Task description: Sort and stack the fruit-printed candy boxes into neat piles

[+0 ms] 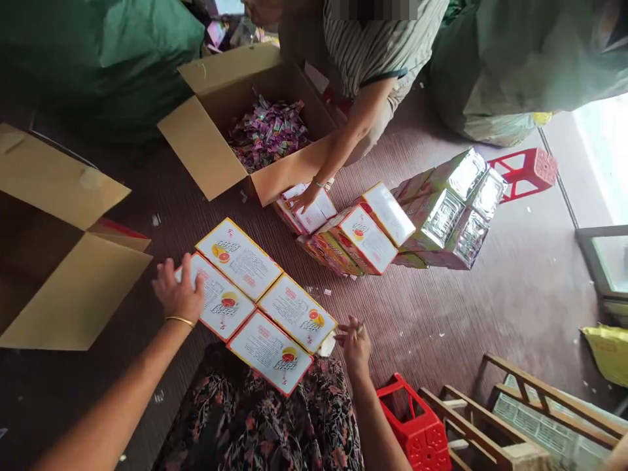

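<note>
Four white printed cartons with citrus pictures lie edge to edge in a slanted block in front of me: an upper-left carton, a lower-left carton, an upper-right carton and a lower-right carton. My left hand has its fingers spread at the block's left end, touching the lower-left carton. Beside the right corner, my right hand has its fingers apart, close to a small white flap. Whether its fingertips touch the flap I cannot tell.
Across from me, a co-worker's hand rests on a printed carton. Nearby stand more cartons and silver-topped packs. A large box holds small purple packets. Another open box and a red stool flank me.
</note>
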{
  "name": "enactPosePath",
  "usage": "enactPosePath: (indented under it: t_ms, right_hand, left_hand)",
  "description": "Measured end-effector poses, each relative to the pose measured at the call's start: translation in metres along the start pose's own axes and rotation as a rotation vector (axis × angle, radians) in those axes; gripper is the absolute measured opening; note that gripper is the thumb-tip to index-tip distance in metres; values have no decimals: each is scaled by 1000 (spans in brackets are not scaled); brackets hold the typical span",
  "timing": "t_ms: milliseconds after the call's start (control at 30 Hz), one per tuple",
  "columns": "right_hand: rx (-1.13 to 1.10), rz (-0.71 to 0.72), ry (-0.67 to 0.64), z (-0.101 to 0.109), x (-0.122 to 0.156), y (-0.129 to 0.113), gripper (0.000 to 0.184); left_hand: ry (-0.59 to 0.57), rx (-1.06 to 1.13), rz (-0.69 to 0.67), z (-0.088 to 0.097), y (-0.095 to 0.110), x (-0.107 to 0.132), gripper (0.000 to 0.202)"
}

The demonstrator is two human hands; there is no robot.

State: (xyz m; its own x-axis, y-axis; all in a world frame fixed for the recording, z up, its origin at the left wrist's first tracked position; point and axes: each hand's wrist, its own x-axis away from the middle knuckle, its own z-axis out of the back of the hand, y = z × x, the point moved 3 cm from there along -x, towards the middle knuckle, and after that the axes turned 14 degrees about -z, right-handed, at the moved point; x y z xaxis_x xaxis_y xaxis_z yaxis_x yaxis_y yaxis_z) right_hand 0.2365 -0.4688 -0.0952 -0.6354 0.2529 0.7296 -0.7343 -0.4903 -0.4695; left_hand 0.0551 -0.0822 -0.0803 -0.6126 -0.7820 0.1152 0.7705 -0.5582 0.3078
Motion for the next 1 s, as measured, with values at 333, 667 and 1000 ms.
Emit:
enactPosePath:
  t_ms: [333, 667, 1000]
  right_hand:
    - [244, -10, -1040, -147, -23, -136, 30]
    - [795, 268, -1035, -194, -60, -163, 48]
    - [1482, 1204, -930, -346, -11, -207, 42]
  left_hand:
    - [111, 20, 149, -86, 97, -48, 59]
    - [126, -56, 168, -92, 98, -45, 61]
    - [103, -132, 168, -100, 94, -44, 62]
